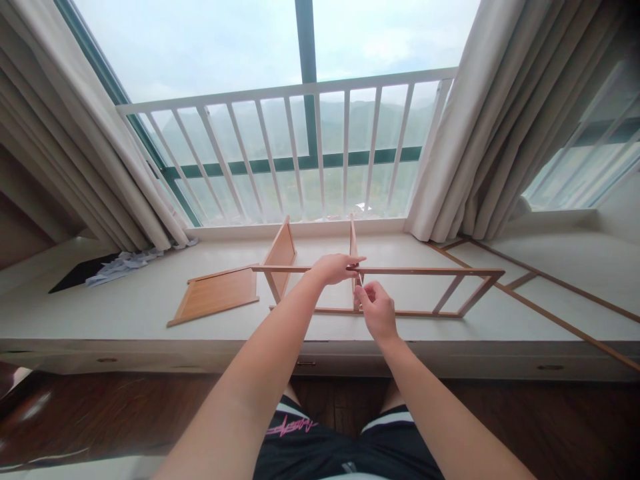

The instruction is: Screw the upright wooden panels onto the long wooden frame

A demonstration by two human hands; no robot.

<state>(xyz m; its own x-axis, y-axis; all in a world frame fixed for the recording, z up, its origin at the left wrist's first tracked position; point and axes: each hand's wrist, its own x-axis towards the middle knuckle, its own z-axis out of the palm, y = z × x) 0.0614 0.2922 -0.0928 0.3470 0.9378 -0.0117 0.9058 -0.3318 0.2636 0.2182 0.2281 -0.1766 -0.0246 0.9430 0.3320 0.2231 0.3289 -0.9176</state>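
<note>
White, the ledge [310, 328] spreads beneath everything; on it, out at 3 o'clock from the hands, lies a second frame [523, 280]. Straight in front of the person is the main wooden frame [430, 271], its long axis running from 9 to 3 o'clock. The middle panel [353, 241] meets its upper rail and runs towards 12. The left hand [333, 268], nearer to that joint, reaches across the rail from 9 o'clock, fingertips towards 3; whether it clasps or merely presses, I cannot tell. The right hand [377, 307] sits at about 5 o'clock from the joint, thumb and finger pinched narrow on a slim pale piece [361, 280] that points near 12, across the rail rather than along it.
</note>
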